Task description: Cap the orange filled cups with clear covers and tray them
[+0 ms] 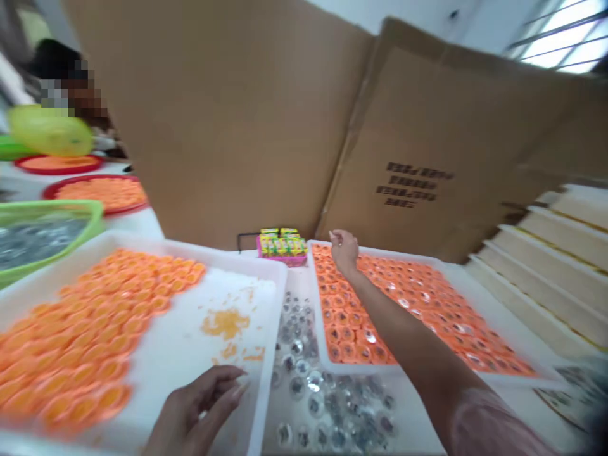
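My left hand [197,408] hovers over the near right part of the left white tray [280,304], its thumb and forefinger drawn together; whatever they pinch, if anything, I cannot make out. In that tray lie rows of orange round pieces [109,316] with yellowish centres. My right hand [345,251] reaches to the far left part of the right white tray [323,354], fingers curled in, with their hold hidden. Orange pieces [342,316] topped with shiny transparent discs fill that tray. Between the trays, loose transparent discs [313,402] with dark centres are scattered on the table.
A pink basket [285,259] of small yellow packets stands behind the trays, against tall cardboard [228,126]. Stacked pale trays [546,253] rise at right. At left are a green basket [90,225], red trays [102,209], a yellow balloon-like object [50,131] and another person.
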Motion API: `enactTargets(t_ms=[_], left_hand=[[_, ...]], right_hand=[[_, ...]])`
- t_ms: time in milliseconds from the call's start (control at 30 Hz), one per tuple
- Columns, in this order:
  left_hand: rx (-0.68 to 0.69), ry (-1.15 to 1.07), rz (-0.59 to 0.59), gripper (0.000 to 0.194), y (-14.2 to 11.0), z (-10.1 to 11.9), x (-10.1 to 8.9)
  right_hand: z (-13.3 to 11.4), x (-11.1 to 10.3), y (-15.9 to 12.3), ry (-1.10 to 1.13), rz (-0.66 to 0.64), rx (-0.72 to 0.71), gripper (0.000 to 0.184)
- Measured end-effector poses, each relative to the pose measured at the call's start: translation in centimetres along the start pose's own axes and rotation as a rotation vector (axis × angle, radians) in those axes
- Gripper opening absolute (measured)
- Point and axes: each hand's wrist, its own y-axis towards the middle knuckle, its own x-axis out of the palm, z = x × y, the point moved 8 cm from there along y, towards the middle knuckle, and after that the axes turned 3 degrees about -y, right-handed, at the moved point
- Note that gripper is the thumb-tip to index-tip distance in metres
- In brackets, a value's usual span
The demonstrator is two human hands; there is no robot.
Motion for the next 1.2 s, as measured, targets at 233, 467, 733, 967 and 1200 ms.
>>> enactTargets(t_ms=[233, 467, 733, 967, 1200], left_hand=[[0.035, -0.019, -0.211, 0.035, -0.3, 1.4, 1.1], [0.072, -0.078, -0.171, 0.030, -0.3, 1.1, 0.6], [0.129, -0.143, -0.165, 0.029, -0.1, 0.7, 0.1], [0.151, -0.113, 0.032, 0.023, 0.0, 1.2, -2.2], [0.141, -0.484, 0.586, 0.038, -0.2, -1.4, -6.9]], right_hand=[[-20.1, 8.4, -13.1, 0.234, -0.591, -0.835, 0.020], [-27.9, 17.4, -17.7, 0.017, -0.719, -0.904, 0.028], [-29.0, 21.3, -18.7, -0.159, -0.763, -0.937, 0.024], [-26.9, 17.7, -19.7, -0.136, -0.822, -0.988, 0.021], [-24.6, 6.4, -23.1, 0.237, -0.745, -1.070, 0.019]])
